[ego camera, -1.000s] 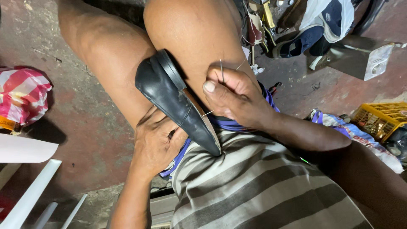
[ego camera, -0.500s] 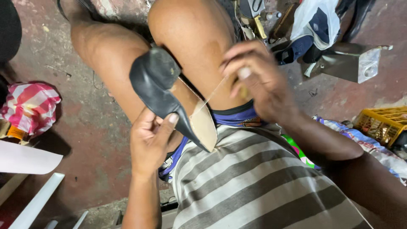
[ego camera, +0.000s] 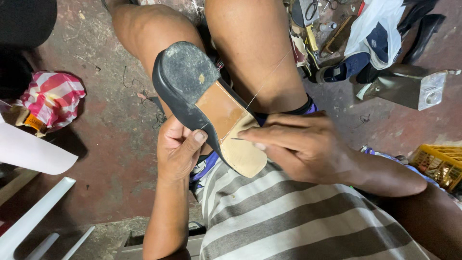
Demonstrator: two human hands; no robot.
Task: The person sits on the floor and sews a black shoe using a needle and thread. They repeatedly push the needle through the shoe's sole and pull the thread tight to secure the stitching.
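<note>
Centre of the frame: a black shoe (ego camera: 192,82) lies sole-up across the person's lap, heel toward the top, toe toward the bottom over the striped shirt (ego camera: 298,221). Its tan sole (ego camera: 231,125) now faces the camera almost flat; half a second ago the shoe was turned more on edge, showing less of the sole, and sat a little further to the left.

The left hand (ego camera: 179,151), just below and left of centre, grips the shoe from underneath, fingers curled round its edge and the thumb pressed on the black rim beside the sole.

The right hand (ego camera: 298,144), right of centre, has come down from the upper right, where it was raised near the knee in the earlier frame. Its fingertips are pinched narrowly on a thin needle (ego camera: 237,139) whose point meets the sole at its right edge. A fine thread (ego camera: 267,79) runs slantwise from the sole's edge toward the upper right, across the thigh (its far end cannot be traced).

Surroundings: a red-and-white striped bag (ego camera: 50,98) at the left edge; a yellow crate (ego camera: 440,163) at the right edge; a blue shoe (ego camera: 344,70) and a metal block (ego camera: 409,89) among clutter at upper right; a white plastic piece (ego camera: 33,216) at lower left, on the reddish floor (ego camera: 110,159).
</note>
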